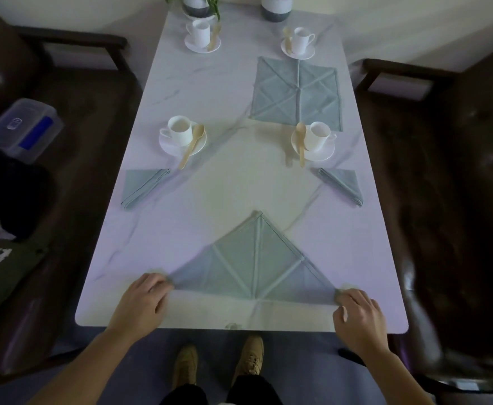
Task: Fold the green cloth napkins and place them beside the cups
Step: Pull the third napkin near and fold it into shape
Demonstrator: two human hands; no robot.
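A green napkin (254, 264) lies folded into a large triangle near the table's front edge, apex pointing away from me. My left hand (143, 302) pinches its left corner and my right hand (359, 314) pinches its right corner. Two small folded napkins lie further up: one (143, 187) below the left cup (179, 131), one (343, 184) below the right cup (318, 135). An unfolded square napkin (296, 93) lies flat at the back right, between the right cup and a far cup (302, 39). Another far cup (200, 32) stands back left.
Each cup sits on a white saucer with a wooden spoon. Two pots (276, 7) stand at the far end of the marble table (224, 182). Dark sofas flank both sides; a plastic box (23, 128) rests on the left one. My shoes show below the table edge.
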